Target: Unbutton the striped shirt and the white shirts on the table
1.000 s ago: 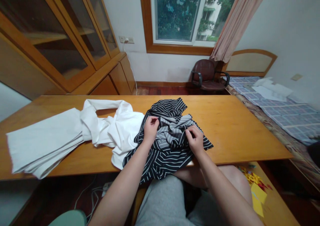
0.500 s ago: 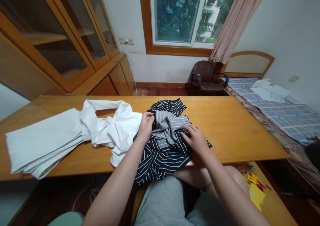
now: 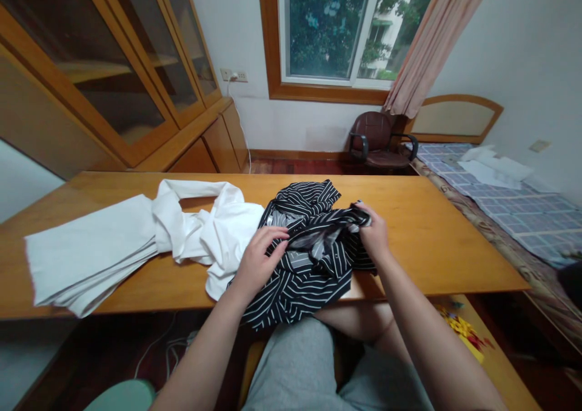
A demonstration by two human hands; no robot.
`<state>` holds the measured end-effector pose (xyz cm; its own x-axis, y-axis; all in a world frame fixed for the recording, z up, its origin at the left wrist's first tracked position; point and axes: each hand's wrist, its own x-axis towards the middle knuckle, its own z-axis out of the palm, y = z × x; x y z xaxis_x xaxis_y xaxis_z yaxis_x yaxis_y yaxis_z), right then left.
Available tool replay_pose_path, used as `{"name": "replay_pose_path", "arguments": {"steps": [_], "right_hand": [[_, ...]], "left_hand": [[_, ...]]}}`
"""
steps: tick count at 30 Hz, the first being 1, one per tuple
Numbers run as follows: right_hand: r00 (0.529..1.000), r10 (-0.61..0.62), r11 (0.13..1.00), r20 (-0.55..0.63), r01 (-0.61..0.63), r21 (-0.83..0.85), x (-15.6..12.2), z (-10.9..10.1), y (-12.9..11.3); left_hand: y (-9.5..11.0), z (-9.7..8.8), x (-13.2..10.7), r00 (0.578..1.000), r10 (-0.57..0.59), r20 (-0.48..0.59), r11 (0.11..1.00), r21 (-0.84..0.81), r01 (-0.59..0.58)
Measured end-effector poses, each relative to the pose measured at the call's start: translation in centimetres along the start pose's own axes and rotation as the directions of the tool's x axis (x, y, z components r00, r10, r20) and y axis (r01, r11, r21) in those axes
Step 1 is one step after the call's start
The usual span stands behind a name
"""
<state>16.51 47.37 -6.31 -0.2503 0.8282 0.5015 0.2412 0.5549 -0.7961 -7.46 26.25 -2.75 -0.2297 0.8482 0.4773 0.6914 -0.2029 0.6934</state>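
A black garment with white stripes [image 3: 309,290] lies crumpled on the table in front of me, its near edge hanging over the front. Parts of its paler grey inner side show in the middle. My right hand [image 3: 375,232] is closed on a bunched fold at the garment's right side, lifting it slightly. Over the left part of the same garment rests my left hand [image 3: 261,259], fingers stretched and thumb apart, holding nothing that I can see. White cloth [image 3: 231,223] lies against the garment's left side, twisted in the middle and folded flat in layers farther left.
The wooden table [image 3: 436,241] spans the view. Behind it stand a glass-fronted cabinet [image 3: 127,65], a brown armchair [image 3: 375,138] and a bed with a checked mat [image 3: 495,199]. A green stool [image 3: 122,396] is below left; yellow and red items [image 3: 464,326] lie on a lower surface at right.
My right hand has taken hold of a fold and moved up and right, covering much of the grey inner side with striped cloth. My left hand has come lower, its fingers now spread.
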Motion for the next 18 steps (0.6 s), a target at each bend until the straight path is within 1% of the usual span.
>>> {"name": "replay_pose_path", "arguments": {"steps": [1,2,4,6,7,8,9,10,11,12,14,16,18], "right_hand": [[0.993,0.055,0.998,-0.101,-0.053,0.016,0.7,-1.0,0.5],[0.981,0.092,0.996,-0.169,-0.090,0.021,1.4,-2.0,1.0],[0.969,0.112,0.992,-0.220,-0.123,-0.039,2.5,-3.7,1.4],[0.980,0.044,0.974,-0.196,-0.086,-0.211,2.9,-4.8,1.1],[0.987,-0.012,0.950,-0.158,-0.038,-0.311,2.8,-4.9,0.6],[0.993,-0.072,0.918,-0.095,0.029,-0.396,2.5,-4.8,-0.1],[0.992,-0.125,0.886,-0.013,0.106,-0.451,1.9,-4.3,-1.0],[0.982,-0.166,0.865,0.085,0.186,-0.467,1.2,-3.6,-2.0],[0.960,-0.191,0.857,0.203,0.264,-0.442,0.2,-2.6,-3.1],[0.929,-0.189,0.861,0.319,0.313,-0.401,-0.8,-1.5,-4.2],[0.856,-0.150,0.880,0.494,0.344,-0.329,-3.1,1.2,-6.0],[0.782,-0.165,0.874,0.602,0.399,-0.279,-5.3,3.8,-7.3],[0.743,-0.148,0.857,0.652,0.426,-0.290,-6.8,6.0,-7.8]], "left_hand": [[-0.7,-0.7,-0.6,0.999,-0.021,-0.037,0.997,0.078,0.023],[-1.4,-1.3,-1.2,0.997,-0.040,-0.059,0.987,0.154,0.049],[-2.8,-2.1,-2.4,0.995,-0.084,-0.052,0.953,0.289,0.095],[-3.7,-2.4,-3.5,0.991,-0.133,0.008,0.910,0.396,0.119],[-4.0,-2.3,-3.9,0.986,-0.163,0.044,0.887,0.444,0.127],[-4.2,-2.2,-4.3,0.978,-0.194,0.078,0.864,0.485,0.133],[-4.4,-2.0,-4.5,0.968,-0.226,0.106,0.844,0.517,0.140],[-4.5,-1.8,-4.6,0.960,-0.253,0.125,0.828,0.541,0.148],[-4.5,-1.5,-4.5,0.952,-0.272,0.138,0.816,0.557,0.153],[-4.5,-1.4,-4.4,0.949,-0.280,0.147,0.810,0.567,0.151],[-4.2,-1.2,-3.8,0.955,-0.257,0.146,0.806,0.579,0.128],[-3.7,-1.3,-3.0,0.975,-0.190,0.117,0.812,0.577,0.089],[-2.8,-1.7,-2.1,0.991,-0.105,0.085,0.837,0.545,0.042]]}}
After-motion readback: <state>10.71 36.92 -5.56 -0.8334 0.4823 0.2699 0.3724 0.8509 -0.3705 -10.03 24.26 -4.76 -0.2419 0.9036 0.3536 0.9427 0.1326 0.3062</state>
